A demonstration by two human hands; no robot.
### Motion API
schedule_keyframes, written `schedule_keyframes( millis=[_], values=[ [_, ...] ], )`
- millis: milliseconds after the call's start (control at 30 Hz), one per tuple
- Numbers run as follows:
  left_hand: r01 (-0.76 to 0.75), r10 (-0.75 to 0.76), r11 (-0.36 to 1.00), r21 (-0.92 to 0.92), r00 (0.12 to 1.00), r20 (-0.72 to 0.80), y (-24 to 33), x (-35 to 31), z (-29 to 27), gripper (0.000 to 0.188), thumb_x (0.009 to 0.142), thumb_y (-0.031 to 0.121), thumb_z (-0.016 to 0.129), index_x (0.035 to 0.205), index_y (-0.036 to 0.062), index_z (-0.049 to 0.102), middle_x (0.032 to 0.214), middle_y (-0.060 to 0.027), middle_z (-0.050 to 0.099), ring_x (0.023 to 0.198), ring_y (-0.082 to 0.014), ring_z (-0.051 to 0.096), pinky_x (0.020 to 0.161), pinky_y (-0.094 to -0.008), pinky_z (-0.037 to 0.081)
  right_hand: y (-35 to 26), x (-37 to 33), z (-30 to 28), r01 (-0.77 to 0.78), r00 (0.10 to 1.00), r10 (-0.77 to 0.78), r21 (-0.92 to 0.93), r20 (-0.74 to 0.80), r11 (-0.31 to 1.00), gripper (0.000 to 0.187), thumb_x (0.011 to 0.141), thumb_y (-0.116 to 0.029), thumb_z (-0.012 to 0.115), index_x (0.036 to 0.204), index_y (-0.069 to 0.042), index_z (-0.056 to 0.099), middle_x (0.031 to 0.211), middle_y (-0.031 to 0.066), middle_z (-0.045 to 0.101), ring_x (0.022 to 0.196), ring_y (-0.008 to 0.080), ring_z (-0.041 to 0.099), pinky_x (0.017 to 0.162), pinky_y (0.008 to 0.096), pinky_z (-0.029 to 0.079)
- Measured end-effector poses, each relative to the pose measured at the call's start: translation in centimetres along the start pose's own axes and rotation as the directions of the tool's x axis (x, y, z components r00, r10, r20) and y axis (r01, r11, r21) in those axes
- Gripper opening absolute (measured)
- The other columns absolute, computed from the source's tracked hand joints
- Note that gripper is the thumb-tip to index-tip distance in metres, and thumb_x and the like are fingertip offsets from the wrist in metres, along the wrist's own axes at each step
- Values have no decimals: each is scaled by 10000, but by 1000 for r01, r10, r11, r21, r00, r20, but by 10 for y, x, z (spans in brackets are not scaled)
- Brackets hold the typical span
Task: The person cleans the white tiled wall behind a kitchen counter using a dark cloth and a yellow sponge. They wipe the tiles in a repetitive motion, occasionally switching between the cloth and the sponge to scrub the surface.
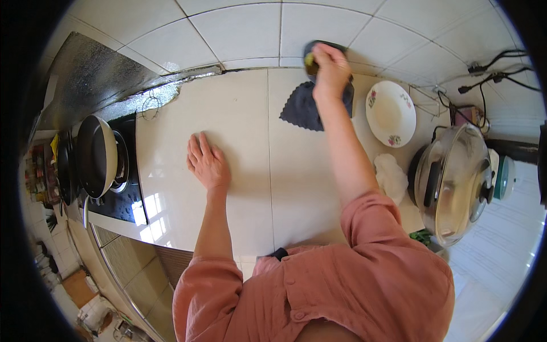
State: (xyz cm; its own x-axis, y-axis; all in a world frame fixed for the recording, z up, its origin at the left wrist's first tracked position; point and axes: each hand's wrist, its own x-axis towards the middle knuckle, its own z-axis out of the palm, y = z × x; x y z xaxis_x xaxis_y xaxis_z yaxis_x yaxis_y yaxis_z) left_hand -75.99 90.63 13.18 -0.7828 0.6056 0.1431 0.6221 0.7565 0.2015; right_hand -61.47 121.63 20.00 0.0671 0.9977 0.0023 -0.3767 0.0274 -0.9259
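My left hand [207, 162] lies flat, palm down and fingers apart, on the white tiled countertop [239, 125]. My right hand [329, 71] reaches to the back of the counter where it meets the tiled wall. It grips a dark grey cloth [302, 105] that hangs down onto the counter, together with something yellow and dark [309, 60] pressed against the wall. Part of the cloth is hidden under my hand and wrist.
A white flowered plate [390, 113] lies right of the cloth, with a crumpled white rag [391, 175] nearer me. A large glass-lidded pot [453, 182] stands at the right. A dark wok [96, 155] sits on the stove at the left. Cables and plugs [490, 71] hang at the back right.
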Motion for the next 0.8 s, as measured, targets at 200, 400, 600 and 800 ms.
schedule_keyframes(
  millis=[200, 400, 600, 800],
  values=[
    [-23, 22, 1000, 15, 1000, 10, 4, 1, 2, 502, 1052, 272, 429, 1541, 158, 453, 1645, -83, 364, 1532, -274, 298, 1246, -464, 198, 31, -9, 24, -13, 995, 23, -100, 102, 995, 49, 854, 25, 753, 899, 11, 767, 784, 29, 720, 675, 93, 625, 626, 260, 519],
    [-13, 13, 1000, -12, 1000, 3, -1, 0, -1, 512, 1051, 274, 433, 1549, 159, 451, 1644, -85, 366, 1531, -266, 302, 1246, -468, 197, 35, -17, 17, -111, 987, 117, -50, 115, 993, 49, 866, 15, 749, 909, 36, 760, 791, 50, 720, 703, 109, 643, 646, 259, 510],
    [-27, 27, 1000, -15, 1000, 7, 5, 2, 0, 511, 1047, 267, 436, 1547, 160, 458, 1642, -93, 369, 1533, -266, 300, 1249, -475, 185, 49, -11, 15, -142, 989, 145, -61, 37, 988, 50, 864, 53, 747, 913, 43, 750, 825, 59, 729, 751, 118, 653, 706, 255, 522],
    [-8, 8, 1000, -16, 1000, 6, -1, -5, 0, 508, 1049, 271, 434, 1543, 159, 462, 1645, -101, 364, 1542, -264, 287, 1250, -475, 182, 20, -20, 31, -222, 975, 220, 68, 34, 973, 82, 855, 14, 781, 923, 48, 749, 852, 55, 730, 771, 121, 649, 735, 253, 516]
  ],
)
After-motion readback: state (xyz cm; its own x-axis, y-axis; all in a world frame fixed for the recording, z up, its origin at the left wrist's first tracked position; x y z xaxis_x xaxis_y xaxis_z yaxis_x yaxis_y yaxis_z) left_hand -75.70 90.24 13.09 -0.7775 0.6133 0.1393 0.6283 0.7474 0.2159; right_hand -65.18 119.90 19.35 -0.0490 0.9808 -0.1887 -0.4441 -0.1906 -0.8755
